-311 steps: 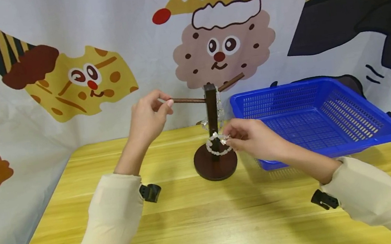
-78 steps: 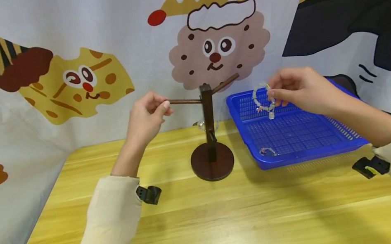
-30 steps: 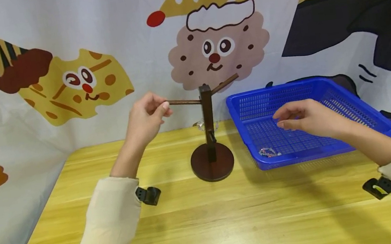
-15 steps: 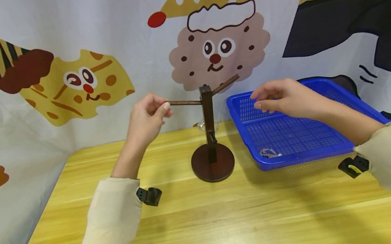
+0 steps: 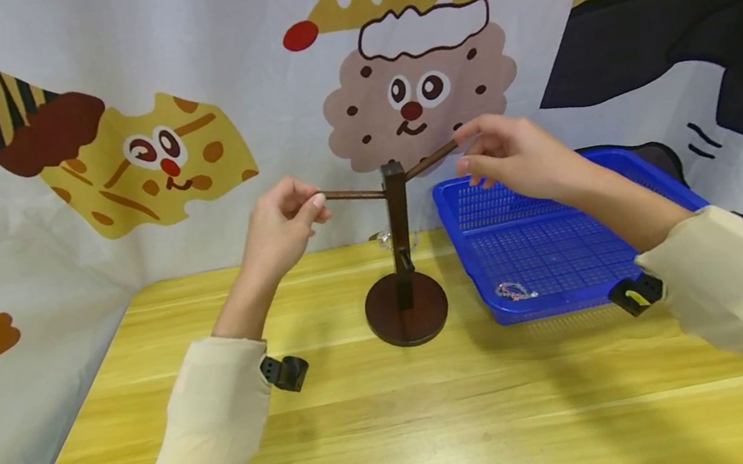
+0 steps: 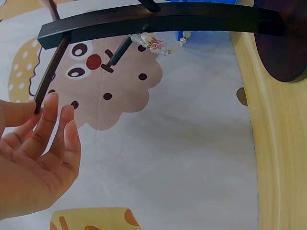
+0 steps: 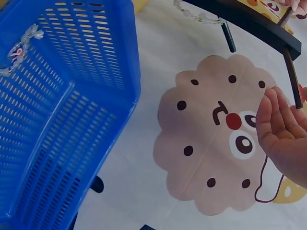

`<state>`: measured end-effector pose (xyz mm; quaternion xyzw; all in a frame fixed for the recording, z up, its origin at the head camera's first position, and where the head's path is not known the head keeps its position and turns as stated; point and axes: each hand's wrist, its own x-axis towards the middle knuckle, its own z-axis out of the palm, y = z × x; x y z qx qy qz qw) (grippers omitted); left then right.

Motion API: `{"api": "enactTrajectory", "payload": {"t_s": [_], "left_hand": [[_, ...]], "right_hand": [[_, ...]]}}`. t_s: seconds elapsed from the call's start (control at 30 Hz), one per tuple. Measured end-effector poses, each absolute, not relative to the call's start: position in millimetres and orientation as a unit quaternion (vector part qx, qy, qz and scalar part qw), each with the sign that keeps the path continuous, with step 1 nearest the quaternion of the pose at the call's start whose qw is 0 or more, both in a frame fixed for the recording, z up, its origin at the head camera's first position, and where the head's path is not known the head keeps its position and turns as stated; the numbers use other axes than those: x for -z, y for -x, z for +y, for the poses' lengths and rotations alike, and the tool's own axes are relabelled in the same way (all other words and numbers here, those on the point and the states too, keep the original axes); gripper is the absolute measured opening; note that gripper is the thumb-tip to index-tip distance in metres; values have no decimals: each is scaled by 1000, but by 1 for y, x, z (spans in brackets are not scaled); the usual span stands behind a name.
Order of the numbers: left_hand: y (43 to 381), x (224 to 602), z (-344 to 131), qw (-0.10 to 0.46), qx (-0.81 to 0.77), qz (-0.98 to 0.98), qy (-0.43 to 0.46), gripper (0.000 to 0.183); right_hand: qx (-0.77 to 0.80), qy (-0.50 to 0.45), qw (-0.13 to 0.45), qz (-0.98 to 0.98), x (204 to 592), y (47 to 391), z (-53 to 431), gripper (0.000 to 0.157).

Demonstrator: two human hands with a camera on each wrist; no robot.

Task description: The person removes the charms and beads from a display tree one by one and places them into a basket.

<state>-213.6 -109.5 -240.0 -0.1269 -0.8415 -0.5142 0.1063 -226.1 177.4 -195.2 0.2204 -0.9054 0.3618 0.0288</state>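
A dark brown wooden jewelry stand stands upright on the table, its round base flat on the wood. My left hand pinches the tip of its left peg between thumb and fingers. The right hand is at the end of the bare right peg, fingers loosely extended and holding nothing. A clear beaded bracelet hangs on the rear peg, partly hidden behind the post in the head view. Beaded bracelets lie in the blue basket; how many, I cannot tell.
The basket sits on the right of the table, beneath my right forearm. Bare tabletop stretches in front of the stand. A white cloth with cartoon prints hangs behind the table.
Earlier, the right hand took a beaded bracelet from the stand, then released one into the basket. It has since moved up and left to the right peg. The left hand keeps its pinch.
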Motion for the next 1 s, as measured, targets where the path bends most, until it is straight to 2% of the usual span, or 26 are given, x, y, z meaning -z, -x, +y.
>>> {"api": "enactTrajectory", "payload": {"t_s": [0.3, 0.7, 0.87, 1.0], "left_hand": [[213, 240, -107, 105, 531, -832, 123, 15], [211, 244, -103, 110, 549, -822, 104, 20], [205, 251, -99, 86, 543, -830, 92, 28], [198, 261, -94, 52, 515, -850, 100, 24]], "right_hand": [[-363, -245, 51, -897, 195, 231, 171, 24], [-371, -238, 32, -897, 194, 232, 171, 22], [-359, -238, 28, -902, 194, 233, 172, 23], [-357, -240, 28, -902, 194, 233, 172, 24]]}}
